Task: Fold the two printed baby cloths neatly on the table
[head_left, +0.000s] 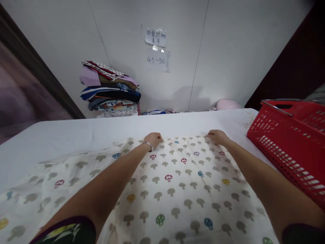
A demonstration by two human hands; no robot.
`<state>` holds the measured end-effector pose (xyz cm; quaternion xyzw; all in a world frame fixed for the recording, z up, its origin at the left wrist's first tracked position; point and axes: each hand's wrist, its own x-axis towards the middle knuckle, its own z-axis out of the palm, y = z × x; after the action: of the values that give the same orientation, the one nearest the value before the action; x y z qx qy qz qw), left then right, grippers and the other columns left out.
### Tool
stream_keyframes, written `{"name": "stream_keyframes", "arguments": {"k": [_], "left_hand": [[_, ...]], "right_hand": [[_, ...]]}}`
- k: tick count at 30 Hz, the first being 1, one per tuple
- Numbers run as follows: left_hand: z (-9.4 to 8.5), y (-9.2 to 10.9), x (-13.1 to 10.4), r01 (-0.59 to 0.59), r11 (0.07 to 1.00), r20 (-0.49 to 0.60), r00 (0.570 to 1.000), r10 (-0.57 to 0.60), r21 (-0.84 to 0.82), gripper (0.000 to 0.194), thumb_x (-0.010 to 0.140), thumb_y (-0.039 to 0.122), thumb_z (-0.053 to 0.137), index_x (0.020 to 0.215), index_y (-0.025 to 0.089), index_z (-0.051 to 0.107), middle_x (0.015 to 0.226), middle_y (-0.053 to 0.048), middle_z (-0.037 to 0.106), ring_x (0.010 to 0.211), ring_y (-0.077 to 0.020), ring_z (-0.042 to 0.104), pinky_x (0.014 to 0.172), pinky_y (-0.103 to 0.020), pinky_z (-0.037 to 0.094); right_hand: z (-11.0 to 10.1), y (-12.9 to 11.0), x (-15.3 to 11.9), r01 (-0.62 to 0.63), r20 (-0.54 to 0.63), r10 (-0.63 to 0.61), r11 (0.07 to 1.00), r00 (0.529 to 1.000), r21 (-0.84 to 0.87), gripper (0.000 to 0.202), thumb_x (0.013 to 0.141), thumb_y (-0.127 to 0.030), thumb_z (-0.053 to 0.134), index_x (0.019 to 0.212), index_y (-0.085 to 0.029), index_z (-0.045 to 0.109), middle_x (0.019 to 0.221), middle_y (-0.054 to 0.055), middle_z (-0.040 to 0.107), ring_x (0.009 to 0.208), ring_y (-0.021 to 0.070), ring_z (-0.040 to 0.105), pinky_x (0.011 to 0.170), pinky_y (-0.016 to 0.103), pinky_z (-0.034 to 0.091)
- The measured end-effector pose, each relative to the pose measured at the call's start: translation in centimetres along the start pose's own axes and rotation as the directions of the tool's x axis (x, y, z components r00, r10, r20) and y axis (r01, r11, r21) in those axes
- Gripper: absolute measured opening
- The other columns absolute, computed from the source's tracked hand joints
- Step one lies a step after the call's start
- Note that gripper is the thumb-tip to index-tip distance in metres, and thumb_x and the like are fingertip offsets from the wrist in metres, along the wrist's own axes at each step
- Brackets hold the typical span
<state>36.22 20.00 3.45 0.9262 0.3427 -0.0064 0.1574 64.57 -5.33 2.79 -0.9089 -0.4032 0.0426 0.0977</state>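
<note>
A white cloth [188, 183] printed with grey and coloured mushrooms lies spread over the white table and reaches past the near edge of the view. At its far edge, my left hand [153, 140], with a silver bracelet at the wrist, pinches the fabric near the middle. Farther right, my right hand [218, 136] grips the same edge near its right corner. Between the two hands the edge runs fairly straight. On the left side the cloth is loose and wrinkled.
A red plastic basket [286, 135] with metal handles stands at the right. Beyond the white table [76, 130] is a stack of folded fabrics [110, 89] at the left. Paper notes [156, 61] hang on the wall, and a pink item [228, 104] lies behind the table.
</note>
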Motion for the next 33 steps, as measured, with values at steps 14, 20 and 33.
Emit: {"name": "stream_keyframes", "arguments": {"k": [14, 20, 33], "left_hand": [[-0.8, 0.5, 0.1, -0.12, 0.98, -0.038, 0.991, 0.128, 0.156, 0.013, 0.077, 0.027, 0.051, 0.076, 0.02, 0.062, 0.096, -0.006, 0.061, 0.093, -0.0206, 0.054, 0.075, -0.03, 0.042], [-0.9, 0.3, 0.6, -0.144, 0.971, -0.008, 0.989, 0.148, 0.193, 0.014, 0.077, 0.028, 0.05, 0.076, 0.019, 0.061, 0.097, -0.006, 0.061, 0.095, -0.0211, 0.053, 0.077, -0.031, 0.041], [-0.8, -0.6, 1.5, -0.12, 0.98, 0.027, 0.993, 0.118, 0.158, 0.015, 0.075, 0.033, 0.051, 0.075, 0.022, 0.062, 0.097, -0.003, 0.062, 0.09, -0.0191, 0.057, 0.078, -0.032, 0.042]], "right_hand": [[0.7, 2.4, 0.5, -0.041, -0.012, 0.042, 0.999, 0.999, 0.025, 0.022, 0.077, -0.025, 0.055, 0.093, -0.019, 0.07, 0.096, 0.006, 0.067, 0.088, 0.019, 0.06, 0.073, 0.024, 0.043], [0.3, 3.7, 0.4, -0.119, -0.026, 0.121, 0.99, 0.992, 0.068, 0.034, 0.073, -0.032, 0.061, 0.104, -0.018, 0.066, 0.106, 0.007, 0.064, 0.086, 0.0181, 0.061, 0.068, 0.022, 0.044], [0.0, 5.6, -1.0, -0.216, -0.12, 0.226, 0.972, 0.967, 0.095, 0.012, 0.077, -0.024, 0.056, 0.079, -0.017, 0.065, 0.08, 0.005, 0.066, 0.072, 0.0157, 0.059, 0.058, 0.022, 0.039]]}}
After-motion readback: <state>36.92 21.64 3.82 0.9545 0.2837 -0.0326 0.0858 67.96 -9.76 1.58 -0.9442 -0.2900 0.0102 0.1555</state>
